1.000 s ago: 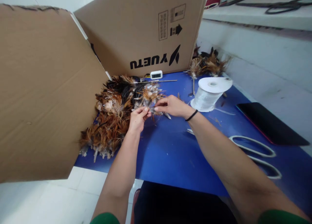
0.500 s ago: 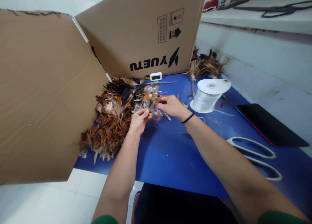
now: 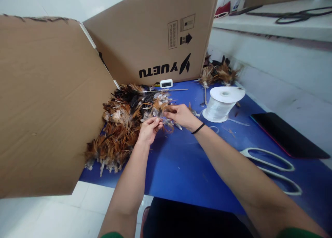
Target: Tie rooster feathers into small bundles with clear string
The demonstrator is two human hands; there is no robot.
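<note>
My left hand [image 3: 149,130] is closed in a pinch at the near edge of the pile, on what looks like a feather base. Just to its right, my right hand [image 3: 181,115] pinches the brown and grey feathers [image 3: 161,107] between thumb and fingers. Both hands are close together above the blue table, and the fingertips partly hide what they grip. A large heap of brown, black and white feathers [image 3: 119,131] lies to the left and behind my left hand. A thin stick [image 3: 178,89] rests along the back of the heap.
Right of my hands stands a white spool of clear ribbon [image 3: 220,105]. White-handled scissors [image 3: 272,158] and a dark tablet-like slab [image 3: 287,134] lie farther right. A cardboard box [image 3: 153,34] walls the back and left. Behind the feathers sits a small digital clock [image 3: 166,83]. More feathers [image 3: 220,72] lie at the back right.
My right hand has shifted very slightly left and down at the feathers. My left hand keeps its pinch almost in place. The whole view has dropped a little.
</note>
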